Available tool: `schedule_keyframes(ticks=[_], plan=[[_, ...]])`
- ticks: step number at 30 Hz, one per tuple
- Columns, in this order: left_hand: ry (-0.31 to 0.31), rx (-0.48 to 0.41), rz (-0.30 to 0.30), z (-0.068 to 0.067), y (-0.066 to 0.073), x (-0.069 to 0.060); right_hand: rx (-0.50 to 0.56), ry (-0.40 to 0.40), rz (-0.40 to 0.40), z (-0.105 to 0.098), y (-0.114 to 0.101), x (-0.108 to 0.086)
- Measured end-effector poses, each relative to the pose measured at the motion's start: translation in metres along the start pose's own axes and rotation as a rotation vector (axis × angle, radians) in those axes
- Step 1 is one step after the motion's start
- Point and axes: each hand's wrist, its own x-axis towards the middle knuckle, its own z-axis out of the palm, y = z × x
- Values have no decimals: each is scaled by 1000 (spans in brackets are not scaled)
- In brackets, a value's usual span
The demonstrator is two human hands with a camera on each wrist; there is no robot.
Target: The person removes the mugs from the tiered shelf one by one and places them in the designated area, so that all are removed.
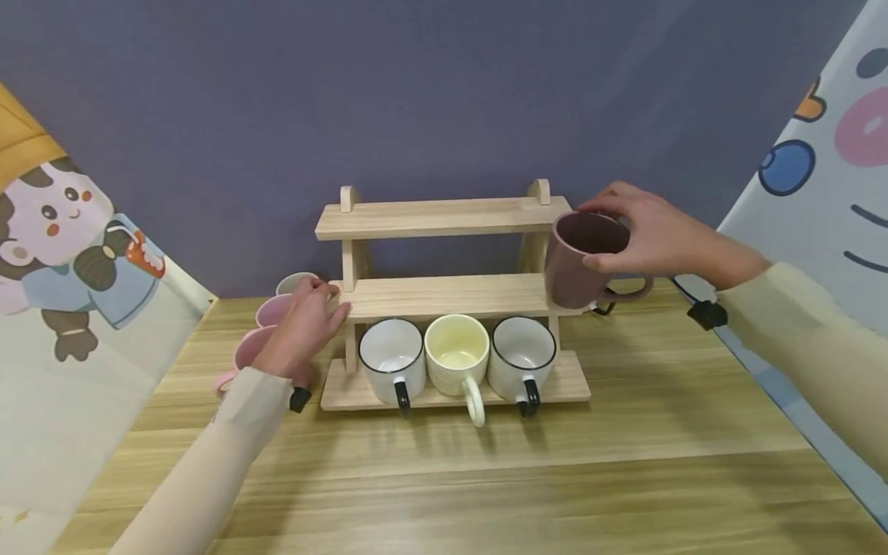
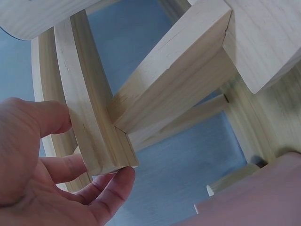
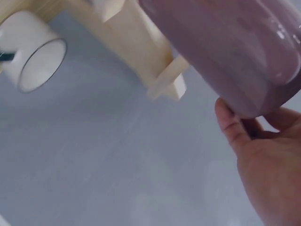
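Observation:
My right hand [image 1: 652, 235] grips a dark mauve mug [image 1: 572, 270] near its rim, fingers behind and thumb in front. The mug is upright at the right end of the wooden tiered rack [image 1: 444, 297], its handle pointing right; whether it touches the rack I cannot tell. In the right wrist view the mauve mug [image 3: 225, 52] fills the upper right. With thumb and fingers, my left hand [image 1: 300, 327] holds the left end of the rack's middle shelf; the left wrist view shows the fingers around that wooden end [image 2: 101, 146].
On the bottom shelf stand a white black-rimmed mug [image 1: 391, 378], a pale yellow mug [image 1: 454, 374] and another white black-rimmed mug [image 1: 523, 378]. Several cups, including a pink one [image 1: 272, 310], stand left of the rack. A white mug [image 3: 33, 52] shows in the right wrist view.

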Motion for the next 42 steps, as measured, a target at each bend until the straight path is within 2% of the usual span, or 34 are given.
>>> schedule_keyframes(ticks=[6,11,15,20,29,36,42], plan=[[-14,12,-2,-2,0,-1,6,19,46,-5,23,-34],[-38,16,3,-2,0,1,-16,36,106,14,48,-64],[-25,30,27,0,1,2,-35,36,100,36,67,-77],[-29,32,7,0,3,4,4,22,84,60,80,-73],[-31,36,-28,-1,3,4,52,-12,134,92,101,-53],[-36,31,-39,-2,4,3,60,-21,166,102,107,-46],[-60,12,-55,-2,2,1,3,-64,183,109,110,-45]])
